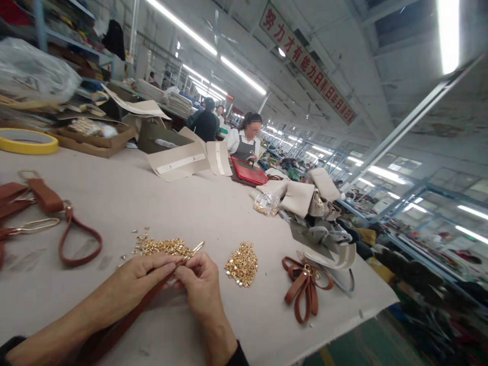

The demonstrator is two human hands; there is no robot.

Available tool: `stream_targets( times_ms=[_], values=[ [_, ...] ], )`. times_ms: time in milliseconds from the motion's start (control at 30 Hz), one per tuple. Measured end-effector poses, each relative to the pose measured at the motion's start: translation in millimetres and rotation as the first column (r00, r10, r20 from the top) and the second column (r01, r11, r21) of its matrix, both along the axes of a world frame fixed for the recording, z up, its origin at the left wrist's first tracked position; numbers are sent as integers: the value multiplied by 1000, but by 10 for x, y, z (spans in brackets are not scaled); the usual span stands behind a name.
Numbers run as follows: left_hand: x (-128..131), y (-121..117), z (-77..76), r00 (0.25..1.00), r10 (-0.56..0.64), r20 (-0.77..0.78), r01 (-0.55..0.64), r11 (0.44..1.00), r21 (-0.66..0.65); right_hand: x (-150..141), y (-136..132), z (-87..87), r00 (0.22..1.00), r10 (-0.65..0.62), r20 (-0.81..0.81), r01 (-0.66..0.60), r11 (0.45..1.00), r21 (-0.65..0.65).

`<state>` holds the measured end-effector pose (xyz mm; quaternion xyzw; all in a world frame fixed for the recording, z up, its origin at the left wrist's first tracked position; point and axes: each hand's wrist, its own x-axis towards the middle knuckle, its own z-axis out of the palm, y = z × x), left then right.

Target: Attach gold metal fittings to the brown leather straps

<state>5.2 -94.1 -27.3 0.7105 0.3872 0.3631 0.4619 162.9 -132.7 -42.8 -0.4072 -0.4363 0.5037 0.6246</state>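
Left of the lower centre, one brown strap point(127, 323) is pinched near its end by the left hand point(147, 274) and the right hand point(202, 284). Two heaps lie on one desk point(267, 320): one gold heap point(165, 247) left of centre, a second heap point(242, 264) at lower centre. One yellow roll point(30, 147) is seen at far left.

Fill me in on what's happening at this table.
The left hand grips a brown strap; the right hand is at its far end, its exact hold hidden. A gold clip shows just beyond the right hand. One pile of gold studs lies past the hands, a second pile to the right. More straps lie left and right on the table.
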Motion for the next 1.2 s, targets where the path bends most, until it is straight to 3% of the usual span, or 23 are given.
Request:
stream_targets(
  times_ms=[100, 200, 333, 400, 467, 533, 567, 667, 800, 933, 1033, 1100, 1200],
  values=[
    [0, 59, -150, 998, -54, 25, 55, 998, -38, -25, -19, 16, 1000, -27, 0, 27, 999, 25],
    [33, 116, -263, 992, -41, 118, 68, 970, -233, -49, -46, 65, 995, -89, 48, 87, 995, 47],
    [59, 134, -232, 981, 44, 189, 29, 928, -371, 127, -97, 103, 952, -133, 275, 114, 990, 81],
    [49, 111, -152, 975, 64, 211, 28, 914, -406, 345, -134, 79, 834, -236, 499, 194, 972, 136],
    [40, 69, -58, 969, 55, 240, 53, 904, -424, 607, -176, 33, 593, -353, 724, 257, 935, 246],
    [41, 19, 30, 964, 37, 262, 85, 896, -437, 846, -220, -14, 350, -398, 848, 227, 914, 335],
    [46, -5, 68, 961, 22, 277, 109, 887, -448, 940, -241, -31, 269, -399, 876, 199, 913, 355],
    [62, -52, 141, 945, -19, 326, 184, 854, -486, 1091, -293, -55, 136, -386, 912, 120, 921, 372],
    [63, -58, 157, 948, -57, 313, 207, 857, -472, 1097, -301, -52, -28, -371, 928, -1, 929, 371],
    [68, -40, 90, 958, -94, 269, 218, 851, -478, 1084, -263, -13, -93, -349, 933, -59, 937, 344],
    [85, -25, 5, 976, -84, 201, 168, 876, -452, 1077, -283, 58, -88, -338, 937, -55, 941, 334],
    [94, -18, -34, 980, -80, 180, 151, 890, -431, 1064, -342, 100, -29, -328, 944, -53, 944, 326],
    [100, -20, -38, 981, -100, 165, 159, 905, -396, 1054, -466, 105, 158, -309, 938, -79, 943, 324]
  ],
)
